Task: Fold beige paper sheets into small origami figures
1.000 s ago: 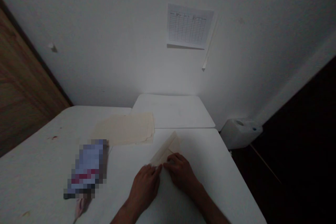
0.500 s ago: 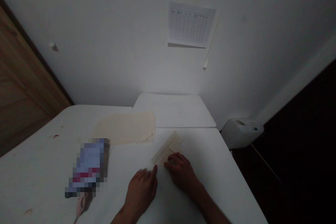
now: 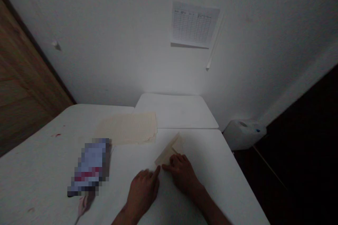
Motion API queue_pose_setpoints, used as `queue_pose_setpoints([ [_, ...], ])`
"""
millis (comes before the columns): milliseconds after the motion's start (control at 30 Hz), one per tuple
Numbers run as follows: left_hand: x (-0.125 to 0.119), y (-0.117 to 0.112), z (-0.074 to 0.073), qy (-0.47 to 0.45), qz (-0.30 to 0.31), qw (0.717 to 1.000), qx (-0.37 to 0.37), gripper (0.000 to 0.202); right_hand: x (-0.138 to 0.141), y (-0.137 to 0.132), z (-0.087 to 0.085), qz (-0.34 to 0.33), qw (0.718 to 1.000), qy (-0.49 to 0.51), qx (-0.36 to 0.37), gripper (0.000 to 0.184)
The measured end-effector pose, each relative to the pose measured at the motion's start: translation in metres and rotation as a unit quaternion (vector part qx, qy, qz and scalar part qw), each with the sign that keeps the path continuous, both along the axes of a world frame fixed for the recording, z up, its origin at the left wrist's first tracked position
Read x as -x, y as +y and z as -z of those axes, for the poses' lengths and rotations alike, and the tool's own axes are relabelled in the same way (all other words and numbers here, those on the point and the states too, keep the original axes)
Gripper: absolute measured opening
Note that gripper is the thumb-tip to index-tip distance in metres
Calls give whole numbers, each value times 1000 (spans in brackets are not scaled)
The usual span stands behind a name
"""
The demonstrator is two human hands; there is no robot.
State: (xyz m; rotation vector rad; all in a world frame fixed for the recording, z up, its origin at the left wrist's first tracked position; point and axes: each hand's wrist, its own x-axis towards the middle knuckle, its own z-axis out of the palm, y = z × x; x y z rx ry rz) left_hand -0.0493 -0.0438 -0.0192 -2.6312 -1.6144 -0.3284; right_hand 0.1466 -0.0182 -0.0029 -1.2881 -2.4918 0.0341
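A folded piece of cream paper (image 3: 167, 152) lies at a slant on the white table, its far corner pointing away from me. My left hand (image 3: 142, 187) rests on the tabletop with the index finger stretched out, its tip at the paper's near corner. The other left fingers are bent loosely and hold nothing. My right hand (image 3: 182, 172) is closed over the paper's near right part, fingers bent down onto it and hiding some of it. One right fingertip reaches left, close to my left index fingertip.
Behind to the left lies a stack of cream paper sheets (image 3: 132, 126). A blurred-out blue item (image 3: 91, 165) and a pinkish object (image 3: 83, 204) lie on the left. A white board (image 3: 175, 110) adjoins the table's back. A white container (image 3: 239, 135) stands beyond the right edge.
My right hand's fingers have slid a little left and down along the paper, toward my left fingertip. The left hand has hardly moved. The view has shifted slightly.
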Motion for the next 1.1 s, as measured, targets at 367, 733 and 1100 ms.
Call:
queue_pose_setpoints([
  [367, -2, -2, -6, 25, -27, 998, 52, 43, -13, -7, -1, 67, 997, 12, 24, 32],
  [733, -27, 10, -21, 56, -1, 992, 110, 53, -14, -8, -1, 36, 999, 32, 10, 32],
  [1100, -14, -1, -19, 78, -26, 990, 114, 51, -15, -9, 0, 41, 998, 44, 19, 29],
])
